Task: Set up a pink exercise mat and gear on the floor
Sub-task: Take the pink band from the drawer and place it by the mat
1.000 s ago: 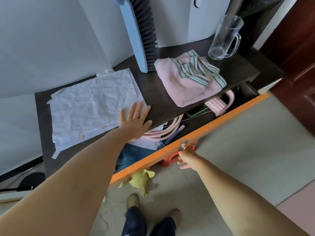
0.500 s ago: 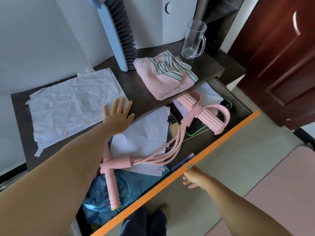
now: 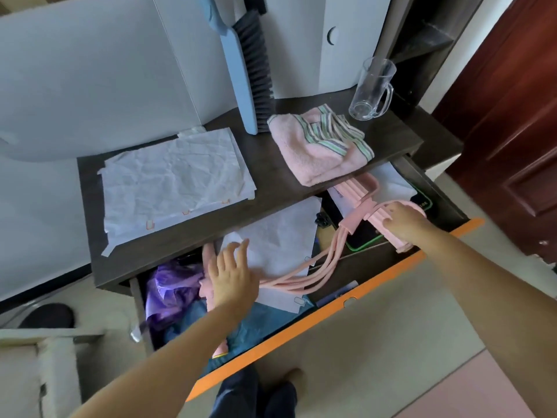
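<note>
A pink pedal resistance puller lies in the open drawer with the orange front [image 3: 331, 315]. Its pink tubes [image 3: 301, 282] run from a handle at the left to foam pedals [image 3: 358, 188] at the right. My left hand [image 3: 232, 279] is over the handle end with its fingers spread, touching it. My right hand [image 3: 404, 224] is curled over the nearer foam pedal at the drawer's right end. A strip of pink mat [image 3: 488, 393] shows on the floor at bottom right.
The dark desk top carries crumpled white paper [image 3: 174, 182], a pink striped towel [image 3: 316, 155], a glass mug [image 3: 373, 89] and a blue brush [image 3: 241, 70]. The drawer also holds a purple bag [image 3: 171, 285], blue plastic [image 3: 265, 321] and paper sheets. A brown door [image 3: 512, 131] stands at the right.
The drawer was pulled fully open. My left hand left the desk top and dropped into the drawer. My right hand let go of the drawer pull and moved onto the pink pedal.
</note>
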Tool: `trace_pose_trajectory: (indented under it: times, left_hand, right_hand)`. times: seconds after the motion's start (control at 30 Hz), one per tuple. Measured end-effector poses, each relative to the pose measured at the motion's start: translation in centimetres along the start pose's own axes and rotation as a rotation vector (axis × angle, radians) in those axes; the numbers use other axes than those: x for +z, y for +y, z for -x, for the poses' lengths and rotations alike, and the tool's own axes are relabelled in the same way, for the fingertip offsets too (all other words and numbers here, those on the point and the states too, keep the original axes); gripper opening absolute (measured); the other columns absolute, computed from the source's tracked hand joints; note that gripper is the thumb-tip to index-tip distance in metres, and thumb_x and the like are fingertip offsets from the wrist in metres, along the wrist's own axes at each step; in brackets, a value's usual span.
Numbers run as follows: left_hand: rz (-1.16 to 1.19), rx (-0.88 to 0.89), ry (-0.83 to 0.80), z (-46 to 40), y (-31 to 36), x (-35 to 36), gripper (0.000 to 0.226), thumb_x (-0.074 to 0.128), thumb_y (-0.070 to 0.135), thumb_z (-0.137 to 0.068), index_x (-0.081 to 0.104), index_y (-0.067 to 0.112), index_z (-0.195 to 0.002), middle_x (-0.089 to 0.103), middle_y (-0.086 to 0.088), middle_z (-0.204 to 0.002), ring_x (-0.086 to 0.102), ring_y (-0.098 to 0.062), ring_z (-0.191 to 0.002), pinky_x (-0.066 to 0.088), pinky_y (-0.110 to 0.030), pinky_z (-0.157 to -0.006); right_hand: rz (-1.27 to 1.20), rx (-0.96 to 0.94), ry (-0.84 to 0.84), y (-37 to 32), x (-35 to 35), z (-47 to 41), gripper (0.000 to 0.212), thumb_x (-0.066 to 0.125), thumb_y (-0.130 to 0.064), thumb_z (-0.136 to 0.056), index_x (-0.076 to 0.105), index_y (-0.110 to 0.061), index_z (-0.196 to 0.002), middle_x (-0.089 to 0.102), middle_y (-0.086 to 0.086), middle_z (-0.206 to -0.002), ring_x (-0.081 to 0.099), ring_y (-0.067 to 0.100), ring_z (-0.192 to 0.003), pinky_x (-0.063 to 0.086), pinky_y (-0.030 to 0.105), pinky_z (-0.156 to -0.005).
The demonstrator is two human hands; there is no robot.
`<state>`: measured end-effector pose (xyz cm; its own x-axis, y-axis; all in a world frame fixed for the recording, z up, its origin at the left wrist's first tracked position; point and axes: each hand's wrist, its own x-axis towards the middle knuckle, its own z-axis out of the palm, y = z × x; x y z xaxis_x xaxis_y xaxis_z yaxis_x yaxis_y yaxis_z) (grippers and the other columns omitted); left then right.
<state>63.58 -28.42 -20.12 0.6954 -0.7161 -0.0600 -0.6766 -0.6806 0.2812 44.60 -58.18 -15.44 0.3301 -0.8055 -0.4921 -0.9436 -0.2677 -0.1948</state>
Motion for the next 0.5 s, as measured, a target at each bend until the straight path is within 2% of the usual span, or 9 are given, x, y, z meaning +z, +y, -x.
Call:
trace_pose_trajectory:
  times: [0.03,0.1,0.17,0.2,0.33,0.4,0.43,0.5]
  left_hand:
    - [0.034,-0.084,-0.009,1.6,-1.1,0.6,0.066,0.067,0.022,-0.069,0.046,0.013,-0.13,0.06,-0.018,-0.118,0.058,-0.038,-0.104,0.035,-0.048,-0.1]
    - [0.137,-0.33,-0.035,3.7,-2.6,0.9,0.06,0.07,0.022,-0.078,0.048,0.006,-0.131,0.053,-0.02,-0.124,0.051,-0.04,-0.113,0.038,-0.05,-0.098]
    - [0.243,-0.625,-0.078,4.7,-3.5,0.8,0.055,0.061,0.026,-0.087,0.042,0.007,-0.135,0.044,-0.017,-0.131,0.041,-0.037,-0.124,0.035,-0.047,-0.101]
    - [0.293,-0.698,-0.103,4.9,-3.8,1.0,0.054,0.058,0.028,-0.089,0.039,0.008,-0.135,0.042,-0.016,-0.132,0.039,-0.035,-0.127,0.035,-0.045,-0.102]
    - [0.464,-0.702,-0.26,5.3,-3.3,2.3,0.059,0.06,0.024,-0.09,0.029,0.003,-0.135,0.043,-0.016,-0.133,0.05,-0.037,-0.122,0.043,-0.039,-0.091]
    - [0.506,-0.757,-0.27,4.7,-2.6,2.4,0.055,0.06,0.021,-0.09,0.028,0.001,-0.132,0.051,-0.019,-0.13,0.057,-0.038,-0.113,0.046,-0.039,-0.082]
    - [0.506,-0.763,-0.288,4.4,-2.0,2.1,0.052,0.058,0.02,-0.092,0.029,0.001,-0.13,0.054,-0.02,-0.128,0.059,-0.038,-0.11,0.045,-0.036,-0.079]
    - [0.472,-0.682,-0.317,3.9,-1.1,1.3,0.039,0.053,0.015,-0.093,0.037,0.005,-0.127,0.054,-0.019,-0.128,0.057,-0.035,-0.112,0.041,-0.031,-0.079]
  right_hand:
    - [0.033,0.009,0.03,0.5,0.9,-0.8,0.053,0.048,-0.014,-0.095,0.032,-0.008,-0.146,0.057,0.019,-0.127,0.061,0.033,-0.101,0.047,0.033,-0.077]
    - [0.072,0.055,0.022,1.8,2.8,-1.7,0.068,0.054,-0.015,-0.094,0.019,-0.007,-0.151,0.055,0.021,-0.128,0.066,0.033,-0.094,0.055,0.039,-0.076]
    - [0.136,0.092,0.044,2.2,4.5,-2.4,0.072,0.059,-0.017,-0.091,0.02,-0.005,-0.149,0.055,0.023,-0.129,0.064,0.037,-0.101,0.054,0.041,-0.082]
    - [0.166,0.099,0.082,2.5,5.0,-2.7,0.072,0.062,-0.019,-0.089,0.023,-0.004,-0.148,0.055,0.023,-0.127,0.063,0.038,-0.104,0.054,0.041,-0.083]
    - [0.192,0.126,0.208,1.9,5.8,-2.7,0.078,0.071,-0.026,-0.082,0.029,-0.001,-0.142,0.052,0.028,-0.129,0.056,0.043,-0.114,0.052,0.049,-0.092]
    - [0.153,0.107,0.236,1.2,5.8,-1.9,0.075,0.075,-0.027,-0.079,0.035,0.0,-0.136,0.057,0.028,-0.123,0.059,0.042,-0.11,0.052,0.049,-0.091]
    - [0.139,0.093,0.25,0.8,5.6,-1.4,0.072,0.075,-0.03,-0.078,0.038,0.001,-0.133,0.06,0.026,-0.118,0.062,0.041,-0.104,0.053,0.045,-0.086]
    - [0.118,0.063,0.243,0.0,4.6,-0.2,0.064,0.07,-0.036,-0.08,0.044,0.001,-0.125,0.064,0.021,-0.106,0.066,0.036,-0.087,0.052,0.033,-0.068]
